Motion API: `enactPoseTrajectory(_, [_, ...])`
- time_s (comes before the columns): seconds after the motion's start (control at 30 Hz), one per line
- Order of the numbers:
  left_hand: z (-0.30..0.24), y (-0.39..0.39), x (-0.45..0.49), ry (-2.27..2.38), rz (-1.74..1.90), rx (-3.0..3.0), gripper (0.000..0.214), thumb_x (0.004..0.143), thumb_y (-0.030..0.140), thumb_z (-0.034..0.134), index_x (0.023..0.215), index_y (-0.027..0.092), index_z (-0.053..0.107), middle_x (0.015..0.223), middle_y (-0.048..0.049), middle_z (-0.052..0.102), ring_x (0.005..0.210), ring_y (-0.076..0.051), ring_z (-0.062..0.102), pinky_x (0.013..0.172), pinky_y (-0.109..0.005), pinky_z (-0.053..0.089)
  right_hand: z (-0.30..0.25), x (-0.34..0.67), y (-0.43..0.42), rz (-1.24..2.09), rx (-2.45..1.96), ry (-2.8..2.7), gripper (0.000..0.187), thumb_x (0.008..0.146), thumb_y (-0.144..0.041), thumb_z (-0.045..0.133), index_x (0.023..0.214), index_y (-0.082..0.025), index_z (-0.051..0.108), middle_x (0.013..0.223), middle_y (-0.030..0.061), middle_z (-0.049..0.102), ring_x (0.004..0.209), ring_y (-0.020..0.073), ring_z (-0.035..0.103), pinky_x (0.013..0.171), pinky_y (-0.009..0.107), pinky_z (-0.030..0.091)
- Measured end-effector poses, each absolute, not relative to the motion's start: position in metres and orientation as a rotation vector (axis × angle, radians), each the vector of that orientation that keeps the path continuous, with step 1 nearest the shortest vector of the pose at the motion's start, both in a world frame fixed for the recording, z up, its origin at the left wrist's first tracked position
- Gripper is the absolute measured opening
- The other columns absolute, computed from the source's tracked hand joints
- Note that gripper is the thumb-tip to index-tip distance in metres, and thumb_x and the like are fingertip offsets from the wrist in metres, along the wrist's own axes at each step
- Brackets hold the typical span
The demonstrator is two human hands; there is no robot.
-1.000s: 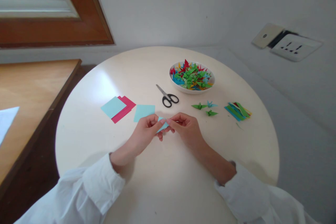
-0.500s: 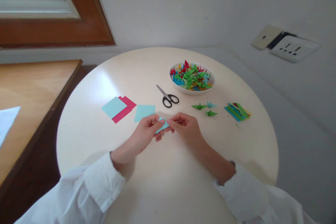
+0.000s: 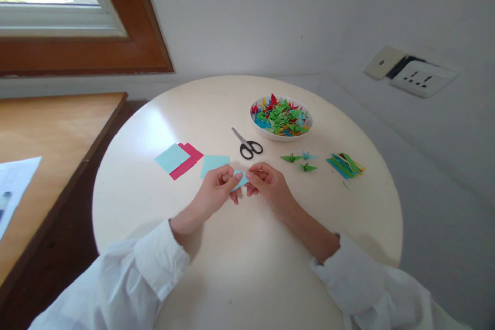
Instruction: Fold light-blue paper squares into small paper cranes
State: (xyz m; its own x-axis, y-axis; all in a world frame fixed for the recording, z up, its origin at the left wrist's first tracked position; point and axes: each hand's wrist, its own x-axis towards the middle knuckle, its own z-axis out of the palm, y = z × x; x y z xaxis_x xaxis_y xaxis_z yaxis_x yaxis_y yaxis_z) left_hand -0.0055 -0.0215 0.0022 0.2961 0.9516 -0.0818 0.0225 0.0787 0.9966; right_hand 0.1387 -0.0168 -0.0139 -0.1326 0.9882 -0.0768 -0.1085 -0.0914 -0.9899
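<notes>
Both hands meet over the middle of a round cream table [image 3: 216, 278]. My left hand [image 3: 217, 190] and my right hand [image 3: 267, 183] each pinch one small light-blue folded paper [image 3: 240, 180] between fingertips, just above the tabletop. A light-blue paper square [image 3: 214, 164] lies right behind my left hand. Further left sits another light-blue square on pink sheets [image 3: 178, 159]. Black-handled scissors [image 3: 246, 144] lie behind the hands.
A white bowl [image 3: 281, 134] heaped with small coloured folded cranes stands at the back right. Three small folded cranes [image 3: 300, 160] and a pile of coloured paper strips [image 3: 345, 164] lie to its front. A wooden desk [image 3: 50, 134] adjoins on the left; wall sockets [image 3: 422, 78] are at right.
The hands keep their pinch on the blue paper with small finger shifts. The camera has tilted slightly, moving the whole scene a little down and to the right.
</notes>
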Motion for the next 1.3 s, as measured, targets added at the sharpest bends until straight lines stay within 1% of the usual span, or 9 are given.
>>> enactPoseTrajectory(0.1, [-0.001,-0.021,-0.005,0.979,0.928,1.272,0.037,0.075,0.048,0.059,0.062,0.016,0.046,0.055,-0.001,0.06,0.049,-0.011,0.056,0.043,-0.021,0.043,-0.014,0.14,-0.017,1.379,-1.143,-1.295,0.031,0.065,-0.045,0.066,0.061,-0.017,0.052,0.047,-0.0047,0.053,0.043,0.0081,0.048,0.046,0.023,0.037])
enactPoseTrajectory(0.2, [-0.006,-0.02,-0.006,0.982,0.952,1.266,0.036,0.08,0.048,0.052,0.065,0.015,0.051,0.055,0.0,0.056,0.049,-0.011,0.054,0.043,-0.022,0.044,-0.014,0.14,-0.018,1.349,-1.148,-1.319,0.032,0.065,-0.044,0.066,0.055,-0.018,0.05,0.045,-0.0051,0.051,0.042,0.0075,0.045,0.046,0.023,0.035])
enactPoseTrajectory(0.5, [-0.015,-0.017,-0.009,0.935,0.957,1.29,0.034,0.084,0.044,0.048,0.065,0.016,0.049,0.047,0.0059,0.042,0.039,-0.004,0.037,0.041,-0.018,0.03,-0.018,0.137,-0.016,1.286,-1.102,-1.296,0.032,0.065,-0.044,0.065,0.052,-0.018,0.05,0.046,-0.0042,0.051,0.041,0.0073,0.044,0.045,0.023,0.035])
enactPoseTrajectory(0.67, [-0.017,-0.014,-0.008,0.949,0.988,1.27,0.036,0.081,0.045,0.052,0.061,0.016,0.043,0.046,0.0081,0.034,0.038,-0.003,0.033,0.039,-0.017,0.025,-0.02,0.135,-0.016,1.258,-1.106,-1.297,0.033,0.064,-0.043,0.066,0.049,-0.018,0.051,0.043,-0.0041,0.051,0.039,0.0071,0.043,0.043,0.023,0.033])
enactPoseTrajectory(0.8, [-0.018,-0.014,-0.008,0.977,0.988,1.291,0.037,0.08,0.047,0.051,0.061,0.017,0.043,0.044,0.0087,0.033,0.036,-0.003,0.032,0.038,-0.017,0.025,-0.02,0.135,-0.016,1.251,-1.104,-1.293,0.033,0.064,-0.043,0.066,0.049,-0.018,0.052,0.043,-0.0039,0.052,0.038,0.0068,0.043,0.043,0.023,0.034])
enactPoseTrajectory(1.0, [-0.016,-0.014,-0.01,0.932,0.979,1.345,0.036,0.081,0.046,0.051,0.063,0.016,0.048,0.045,0.0057,0.044,0.038,-0.005,0.04,0.04,-0.019,0.032,-0.02,0.136,-0.014,1.251,-1.101,-1.284,0.034,0.064,-0.045,0.066,0.049,-0.018,0.053,0.044,-0.0033,0.053,0.038,0.0072,0.043,0.043,0.024,0.035])
enactPoseTrajectory(1.13, [-0.012,-0.015,-0.01,0.851,0.94,1.321,0.033,0.08,0.045,0.052,0.068,0.014,0.056,0.061,-0.002,0.059,0.054,-0.011,0.057,0.054,-0.024,0.047,-0.018,0.138,-0.014,1.271,-1.079,-1.298,0.033,0.063,-0.045,0.066,0.049,-0.018,0.052,0.043,-0.0044,0.051,0.039,0.0071,0.043,0.043,0.023,0.035])
enactPoseTrajectory(1.2, [-0.01,-0.016,-0.009,0.798,0.927,1.281,0.032,0.08,0.044,0.053,0.072,0.013,0.058,0.065,-0.0031,0.061,0.062,-0.013,0.06,0.062,-0.027,0.049,-0.018,0.138,-0.014,1.281,-1.071,-1.305,0.034,0.063,-0.045,0.066,0.048,-0.018,0.052,0.042,-0.0048,0.05,0.039,0.007,0.042,0.043,0.023,0.034])
enactPoseTrajectory(1.3, [-0.011,-0.016,-0.009,0.796,0.95,1.261,0.03,0.077,0.043,0.057,0.071,0.013,0.058,0.065,-0.0029,0.061,0.064,-0.014,0.061,0.065,-0.028,0.049,-0.018,0.139,-0.013,1.313,-1.071,-1.318,0.035,0.063,-0.045,0.066,0.049,-0.018,0.051,0.042,-0.0046,0.051,0.039,0.0069,0.042,0.044,0.023,0.033])
